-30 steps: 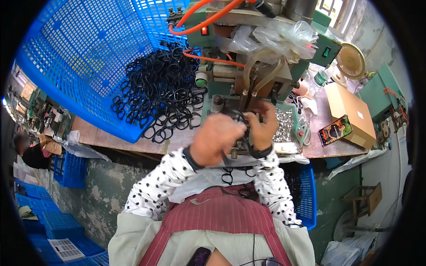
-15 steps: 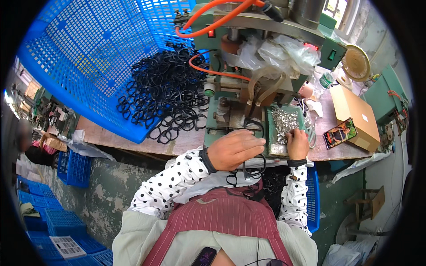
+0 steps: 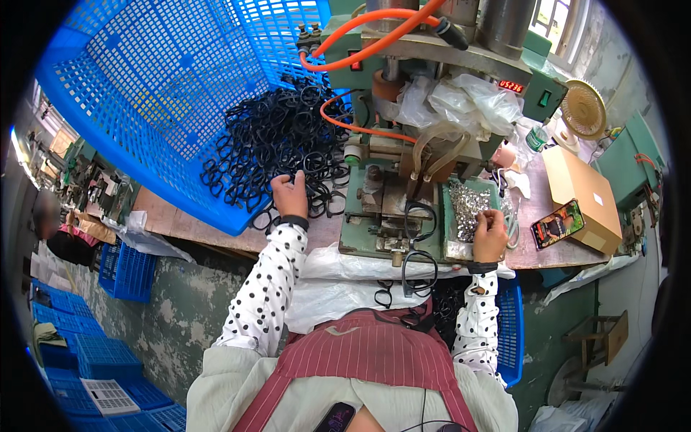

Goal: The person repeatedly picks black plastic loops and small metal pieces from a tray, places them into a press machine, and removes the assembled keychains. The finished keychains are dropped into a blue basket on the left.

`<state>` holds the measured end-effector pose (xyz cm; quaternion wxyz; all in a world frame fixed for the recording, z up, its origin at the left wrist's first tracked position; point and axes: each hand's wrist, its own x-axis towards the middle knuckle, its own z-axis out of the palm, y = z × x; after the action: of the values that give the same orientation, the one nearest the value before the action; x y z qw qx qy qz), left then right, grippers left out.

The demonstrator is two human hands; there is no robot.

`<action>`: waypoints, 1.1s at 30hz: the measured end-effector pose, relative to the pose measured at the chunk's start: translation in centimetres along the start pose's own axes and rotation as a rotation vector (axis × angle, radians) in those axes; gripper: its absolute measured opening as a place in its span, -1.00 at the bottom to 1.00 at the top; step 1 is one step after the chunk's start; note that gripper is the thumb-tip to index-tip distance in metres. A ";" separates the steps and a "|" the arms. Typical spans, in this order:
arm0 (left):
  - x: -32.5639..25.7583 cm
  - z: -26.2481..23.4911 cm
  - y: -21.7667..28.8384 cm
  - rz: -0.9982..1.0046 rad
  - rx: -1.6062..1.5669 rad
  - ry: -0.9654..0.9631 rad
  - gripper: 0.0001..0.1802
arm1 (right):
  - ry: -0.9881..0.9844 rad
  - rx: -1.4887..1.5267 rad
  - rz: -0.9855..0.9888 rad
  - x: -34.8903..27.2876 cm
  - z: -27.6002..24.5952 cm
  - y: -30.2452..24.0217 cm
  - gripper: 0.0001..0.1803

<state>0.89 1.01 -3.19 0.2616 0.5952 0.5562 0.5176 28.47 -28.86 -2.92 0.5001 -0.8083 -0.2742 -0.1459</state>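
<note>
Phone [image 3: 558, 225] & cardbd box [image 3: 589, 196] R of tray [image 3: 448, 229]

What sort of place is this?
Likely an eyewear factory workshop: a green metal bench machine, black round-eyed glasses frames spilling from a blue perforated plastic basket, and small silvery metal parts in a green rectangular tray.

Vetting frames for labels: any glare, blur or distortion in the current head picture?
Head view: fisheye rim dark, table edge bends; window nearly washed out; plastic bags show pale sheen; left hand and right hand look fairly sharp; small metal parts blend into glitter, too fine to separate.
</note>
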 end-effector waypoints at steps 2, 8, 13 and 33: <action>3.1 1.8 -7.4 -0.048 0.278 -0.016 -0.55 | -0.048 -0.009 -0.056 0.3 0.7 -0.4 -0.93; 2.6 2.1 -5.0 -0.063 0.115 -0.052 -0.60 | -0.024 -0.100 -0.202 0.1 0.5 0.4 -0.91; 1.0 -1.1 -1.7 -0.134 -0.514 -0.038 -0.73 | -0.134 -0.489 -0.332 0.0 0.5 -0.4 -0.81; -0.7 -4.1 -1.0 0.209 -0.090 -0.193 -0.78 | 0.026 -0.307 -0.279 0.6 0.2 1.5 -0.90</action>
<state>-3.08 -0.51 -3.04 0.2850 0.6844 0.4398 0.5069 29.81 -28.99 -3.80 0.3497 -0.8273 -0.3514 -0.2642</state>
